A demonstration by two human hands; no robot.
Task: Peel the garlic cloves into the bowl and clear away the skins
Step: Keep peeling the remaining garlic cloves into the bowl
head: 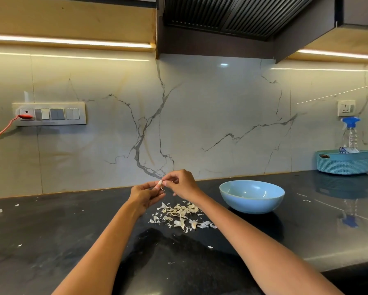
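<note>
Above the dark counter [51, 241], between both hands, a small garlic clove [160, 184], pinched from each side: left hand [144, 195] curled round its lower part, right hand [182, 185] gripping the top with fingertips, as if pulling a strip of skin. Long axis of the clove roughly upright, slightly tilted, a thin tail of skin hanging down; which end is the tip, impossible to tell. Just below, a heap of skins [181, 216] spread on the counter, so probably many cloves already peeled. Beside the heap, to the right, the blue bowl [251, 196], its content not visible from here. Still left, by judgement: finishing this clove, dropping it in the bowl, clearing all skins.
</note>
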